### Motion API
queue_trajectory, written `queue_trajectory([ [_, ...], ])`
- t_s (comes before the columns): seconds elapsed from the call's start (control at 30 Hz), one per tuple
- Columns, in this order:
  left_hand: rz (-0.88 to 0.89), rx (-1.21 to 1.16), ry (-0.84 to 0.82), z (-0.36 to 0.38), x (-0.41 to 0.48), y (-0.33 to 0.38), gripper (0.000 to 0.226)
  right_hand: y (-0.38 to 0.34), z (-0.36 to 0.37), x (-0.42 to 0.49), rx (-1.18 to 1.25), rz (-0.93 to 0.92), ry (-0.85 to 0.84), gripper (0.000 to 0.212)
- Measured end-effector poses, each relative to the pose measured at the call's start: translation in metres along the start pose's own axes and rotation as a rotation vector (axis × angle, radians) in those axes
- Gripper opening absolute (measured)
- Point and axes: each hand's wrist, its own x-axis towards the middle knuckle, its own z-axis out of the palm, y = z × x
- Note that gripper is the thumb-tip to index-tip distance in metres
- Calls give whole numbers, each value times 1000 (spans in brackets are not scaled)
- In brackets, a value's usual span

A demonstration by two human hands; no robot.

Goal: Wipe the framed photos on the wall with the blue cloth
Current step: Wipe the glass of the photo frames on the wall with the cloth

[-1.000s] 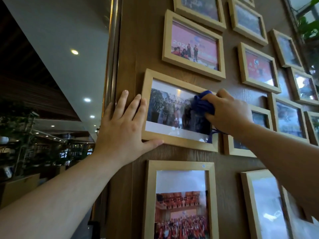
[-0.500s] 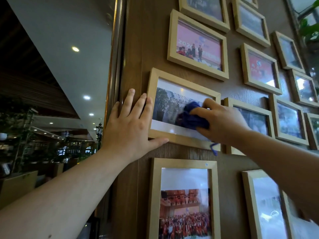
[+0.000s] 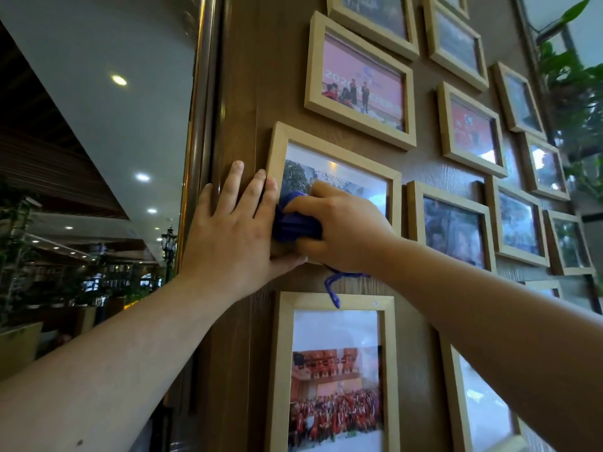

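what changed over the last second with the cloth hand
The right hand swept the blue cloth leftward across the glass of the frame, from its right edge to its left side, ending beside the left hand. The left hand stayed braced flat at the frame's left edge.

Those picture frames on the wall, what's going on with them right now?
A person is cleaning them. The right hand grips a bunched blue cloth and presses it against the left part of the glass of a wooden framed photo. The left hand lies flat on the wood wall at that frame's left edge, steadying it. A loose strand of the cloth dangles over the frame below.
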Motion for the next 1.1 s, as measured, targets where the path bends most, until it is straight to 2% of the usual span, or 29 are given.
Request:
queue_trajectory([
  [0.13,-3,33,-2,-1,0,0,108,22,-3,-22,35,37,-61,48],
  [0.27,-2,34,-9,0,0,0,109,44,-1,-40,47,147,-156,31],
  [0.47,6,8,-9,0,0,2,109,65,-1,-62,-37,268,-241,24],
  [0.57,-2,12,-18,-1,0,-1,110,69,0,-64,-67,275,-254,24],
  [0.67,8,40,-40,-4,0,2,111,76,-3,-71,-206,228,-271,28],
  [0.77,19,67,-54,-5,-2,1,109,92,-8,-85,-320,195,-203,33],
  [0.87,63,105,-10,-4,0,5,99,124,-15,-100,-279,211,-63,37],
  [0.97,118,115,51,-3,8,22,91,161,-17,-111,-211,305,28,36],
  [1.1,221,126,76,3,31,82,87,208,-10,-125,-133,427,89,41],
])
